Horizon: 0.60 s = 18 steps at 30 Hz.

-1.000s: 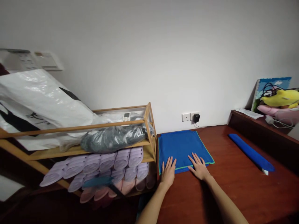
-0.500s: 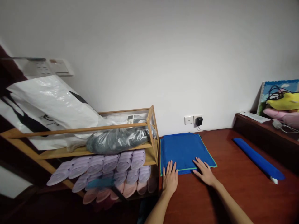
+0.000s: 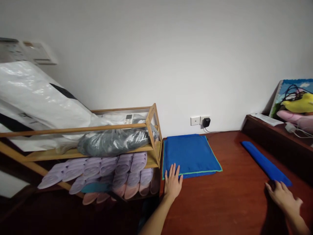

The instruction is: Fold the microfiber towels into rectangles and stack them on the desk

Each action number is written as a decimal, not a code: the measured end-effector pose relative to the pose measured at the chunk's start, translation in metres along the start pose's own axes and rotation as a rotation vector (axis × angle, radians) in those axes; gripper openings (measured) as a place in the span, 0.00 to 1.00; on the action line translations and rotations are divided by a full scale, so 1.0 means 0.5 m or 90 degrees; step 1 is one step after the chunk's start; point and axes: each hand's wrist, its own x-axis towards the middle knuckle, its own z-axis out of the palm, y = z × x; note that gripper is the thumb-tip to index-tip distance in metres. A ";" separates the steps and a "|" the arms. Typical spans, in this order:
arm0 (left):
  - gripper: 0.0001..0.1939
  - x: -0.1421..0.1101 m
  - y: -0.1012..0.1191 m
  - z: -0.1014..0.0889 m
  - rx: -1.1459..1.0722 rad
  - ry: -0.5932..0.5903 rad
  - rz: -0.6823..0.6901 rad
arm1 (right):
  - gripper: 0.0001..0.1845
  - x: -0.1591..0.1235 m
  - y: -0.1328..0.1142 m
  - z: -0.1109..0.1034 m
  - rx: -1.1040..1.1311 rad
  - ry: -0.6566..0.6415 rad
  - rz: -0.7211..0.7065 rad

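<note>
A blue cloth (image 3: 189, 155) with a green edge lies flat and folded into a rough square on the red-brown wooden tabletop (image 3: 220, 202). My left hand (image 3: 173, 182) rests on its near left corner, fingers stretched and apart. On the right, a narrow folded blue cloth strip (image 3: 264, 161) lies slantwise on the table. Over the strip's near end is my right hand (image 3: 285, 197), its fingers loosely bent and apart. That end is partly hidden by the fingers, and I cannot tell whether they touch it.
To the left stands a wooden shoe rack (image 3: 153, 130) with purple slippers (image 3: 122, 163), plastic-wrapped items and a white bag (image 3: 41, 98). A black plug (image 3: 206, 122) sits in the wall socket. A raised dark ledge (image 3: 276, 140) at the right carries a yellow plush toy (image 3: 299, 103).
My right hand has left the square cloth and moved right to the near end of the narrow strip. My left hand stays on the square cloth's corner. The view has shifted slightly.
</note>
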 end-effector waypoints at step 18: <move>0.30 -0.075 0.055 -0.064 0.009 -0.047 0.069 | 0.22 -0.256 -0.163 -0.126 -0.194 0.126 -0.306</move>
